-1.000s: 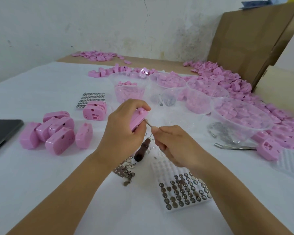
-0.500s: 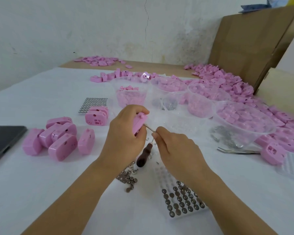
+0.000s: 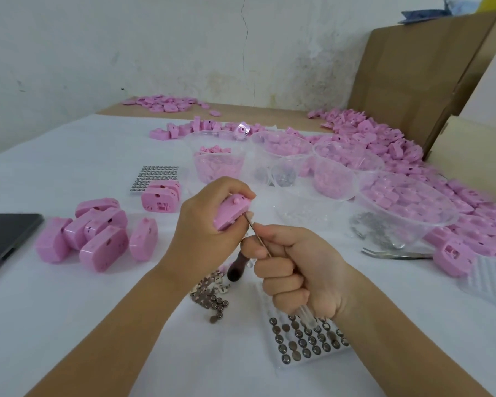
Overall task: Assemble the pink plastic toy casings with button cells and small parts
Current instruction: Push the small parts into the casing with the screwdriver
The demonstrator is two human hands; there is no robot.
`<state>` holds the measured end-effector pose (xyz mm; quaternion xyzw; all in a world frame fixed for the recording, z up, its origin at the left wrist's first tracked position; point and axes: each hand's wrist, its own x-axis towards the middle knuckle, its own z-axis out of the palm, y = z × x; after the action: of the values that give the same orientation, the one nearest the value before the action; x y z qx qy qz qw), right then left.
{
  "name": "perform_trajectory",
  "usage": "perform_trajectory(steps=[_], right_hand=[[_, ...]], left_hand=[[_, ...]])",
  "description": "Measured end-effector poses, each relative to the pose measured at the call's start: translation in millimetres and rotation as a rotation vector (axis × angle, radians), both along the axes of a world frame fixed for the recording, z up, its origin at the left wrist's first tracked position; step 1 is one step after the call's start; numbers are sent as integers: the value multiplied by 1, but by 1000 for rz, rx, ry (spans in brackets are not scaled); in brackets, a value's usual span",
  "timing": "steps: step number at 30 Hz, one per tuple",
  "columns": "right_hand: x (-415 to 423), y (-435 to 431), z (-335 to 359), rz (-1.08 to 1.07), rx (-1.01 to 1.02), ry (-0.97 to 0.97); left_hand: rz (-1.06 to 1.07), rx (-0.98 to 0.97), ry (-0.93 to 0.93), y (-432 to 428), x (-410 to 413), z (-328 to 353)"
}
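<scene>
We hold the pink casing (image 3: 231,214) up over mid-worktop, left hand (image 3: 206,227) wrapped round its sides, right hand (image 3: 304,270) fisted on the thin driver (image 3: 257,234) poking into it. Light, stiff, slick plastic, so we'd grip the edges

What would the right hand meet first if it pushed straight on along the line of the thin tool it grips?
The pink casing held in the left hand. The right hand aims its thin tool up at the casing's lower edge; whether the tip touches it is unclear.
</scene>
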<state>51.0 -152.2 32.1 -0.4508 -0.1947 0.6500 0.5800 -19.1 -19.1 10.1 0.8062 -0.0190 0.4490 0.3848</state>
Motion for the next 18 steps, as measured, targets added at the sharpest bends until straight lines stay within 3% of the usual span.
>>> perform_trajectory(steps=[2, 6, 9, 11, 14, 18], right_hand=[[-4, 5, -9, -129, -37, -220], [-10, 12, -23, -325, -128, -1068], [-9, 10, -23, -358, -125, -1293], [-7, 7, -19, -345, -124, -1171], [-2, 0, -11, -224, -94, -700], [3, -5, -2, -71, -72, -360]], left_hand=[[39, 5, 30, 1, 3, -3], [85, 83, 43, 3, 7, -8], [60, 112, 57, 2, 7, -9], [45, 106, 45, 0, 5, -7], [-2, 86, -1, -2, 3, -3], [-59, 28, -42, -4, -1, 2]])
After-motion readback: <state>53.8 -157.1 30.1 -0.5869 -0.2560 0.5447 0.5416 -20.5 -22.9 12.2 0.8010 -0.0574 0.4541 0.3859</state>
